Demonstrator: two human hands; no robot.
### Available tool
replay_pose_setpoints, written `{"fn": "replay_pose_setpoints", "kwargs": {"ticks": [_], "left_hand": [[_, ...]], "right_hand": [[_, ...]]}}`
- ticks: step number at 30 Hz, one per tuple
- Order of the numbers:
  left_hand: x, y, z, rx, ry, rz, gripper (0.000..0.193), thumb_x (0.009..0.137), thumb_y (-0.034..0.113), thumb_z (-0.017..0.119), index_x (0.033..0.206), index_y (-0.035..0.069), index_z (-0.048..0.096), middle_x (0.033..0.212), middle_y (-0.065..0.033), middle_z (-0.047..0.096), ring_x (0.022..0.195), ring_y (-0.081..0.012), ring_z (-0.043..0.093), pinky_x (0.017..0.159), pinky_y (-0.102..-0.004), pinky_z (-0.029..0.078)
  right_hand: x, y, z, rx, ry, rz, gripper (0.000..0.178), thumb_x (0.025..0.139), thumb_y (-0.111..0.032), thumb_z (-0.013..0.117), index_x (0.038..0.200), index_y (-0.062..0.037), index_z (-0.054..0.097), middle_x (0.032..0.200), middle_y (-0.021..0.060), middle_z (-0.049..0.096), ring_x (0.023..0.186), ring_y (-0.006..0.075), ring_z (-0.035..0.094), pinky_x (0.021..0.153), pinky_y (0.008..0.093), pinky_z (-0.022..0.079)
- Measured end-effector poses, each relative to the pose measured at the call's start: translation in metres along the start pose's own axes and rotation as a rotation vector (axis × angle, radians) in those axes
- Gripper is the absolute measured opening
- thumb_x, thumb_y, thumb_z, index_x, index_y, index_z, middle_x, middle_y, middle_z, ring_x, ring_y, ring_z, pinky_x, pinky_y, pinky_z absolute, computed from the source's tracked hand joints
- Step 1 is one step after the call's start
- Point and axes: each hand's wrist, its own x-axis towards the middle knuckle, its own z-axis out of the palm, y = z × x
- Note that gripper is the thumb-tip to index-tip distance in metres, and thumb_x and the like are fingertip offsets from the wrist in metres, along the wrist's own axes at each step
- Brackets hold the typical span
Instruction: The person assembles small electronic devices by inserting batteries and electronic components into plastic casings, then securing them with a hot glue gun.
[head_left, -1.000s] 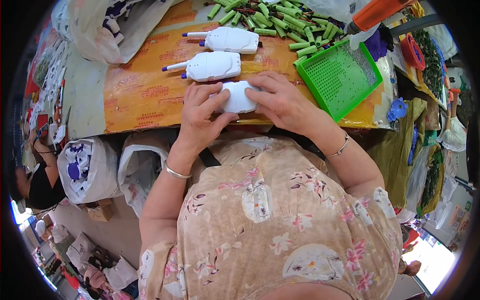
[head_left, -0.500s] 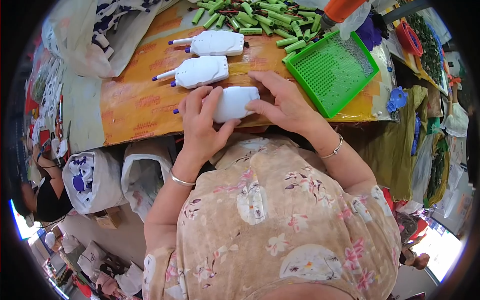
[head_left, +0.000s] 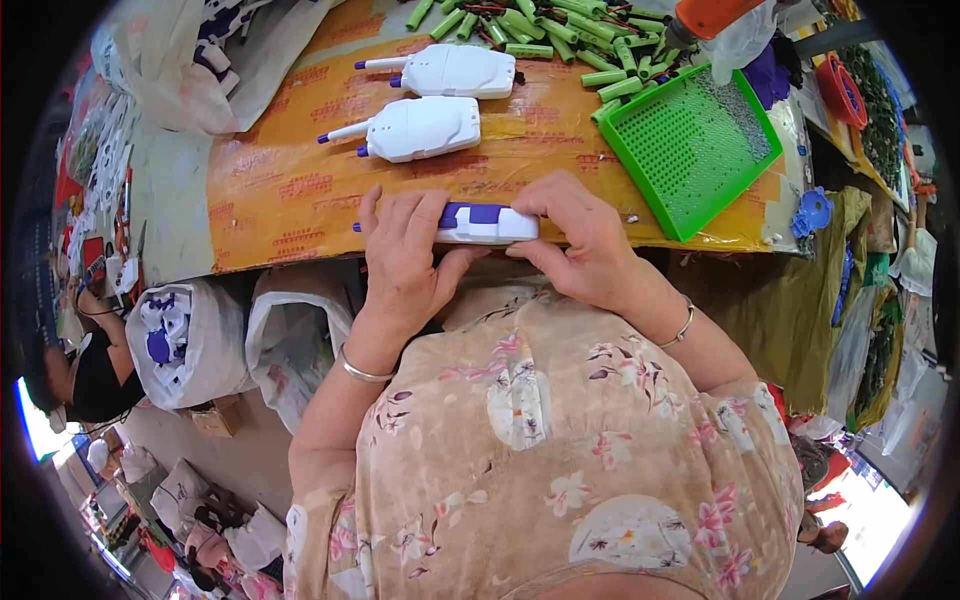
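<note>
Between my two hands, at the table's near edge, a white and purple toy walkie-talkie stands on its narrow side. My left hand wraps its antenna end, which mostly hides behind the fingers. At the other end my right hand pinches the casing between thumb and fingers. Two more walkie-talkies lie flat just beyond: a nearer white walkie-talkie and a farther white walkie-talkie, their antennas pointing left.
A green tray of small screws sits on the right. Green battery packs heap at the back, beside an orange-handled power screwdriver. White bags of plastic parts stand below the left edge. A blue plastic piece lies far right.
The held walkie-talkie has turned from lying with its broad white face up to standing on its side, showing a purple strip. My right hand has closed in on its end.
</note>
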Motion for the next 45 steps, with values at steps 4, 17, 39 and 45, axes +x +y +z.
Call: {"fn": "replay_pose_setpoints", "kwargs": {"ticks": [4,17,39,45], "left_hand": [[0.003,-0.002,0.0,-0.02,0.0,0.019,0.061,0.067,0.019,0.086,0.12,0.003,0.059,0.102,-0.0121,0.062,0.097,-0.0311,0.059,0.105,-0.053,0.032],[-0.001,-0.009,-0.044,-0.06,0.153,-0.228,0.03,0.077,0.0,0.074,0.105,-0.001,0.063,0.1,-0.0126,0.064,0.091,-0.0254,0.063,0.08,-0.0327,0.05],[-0.017,-0.001,-0.031,-0.602,0.09,-0.372,0.006,0.086,-0.001,0.07,0.091,-0.003,0.07,0.078,-0.006,0.069,0.068,-0.0121,0.062,0.064,-0.0247,0.05],[0.012,0.028,-0.041,-0.191,-0.049,-0.226,0.01,0.081,0.005,0.076,0.088,0.002,0.07,0.082,-0.0111,0.066,0.071,-0.0273,0.064,0.064,-0.0334,0.05]], "right_hand": [[0.001,0.005,0.001,-0.033,0.023,-0.033,0.037,0.07,0.002,0.08,0.101,-0.0023,0.06,0.093,0.0144,0.062,0.088,0.0352,0.06,0.074,0.04,0.05],[0.001,0.013,-0.01,0.425,-0.054,0.522,0.02,0.086,-0.002,0.071,0.105,0.0021,0.064,0.091,0.0031,0.068,0.08,0.008,0.059,0.071,0.0249,0.051],[-0.004,0.016,-0.017,0.723,-0.053,0.599,0.029,0.086,-0.004,0.074,0.113,0.0018,0.066,0.098,0.0024,0.07,0.082,0.0075,0.064,0.071,0.0229,0.054],[0.013,0.025,-0.034,0.426,-0.162,0.644,0.023,0.086,-0.009,0.074,0.104,0.0039,0.069,0.089,0.003,0.07,0.075,0.008,0.062,0.067,0.0247,0.051]]}}
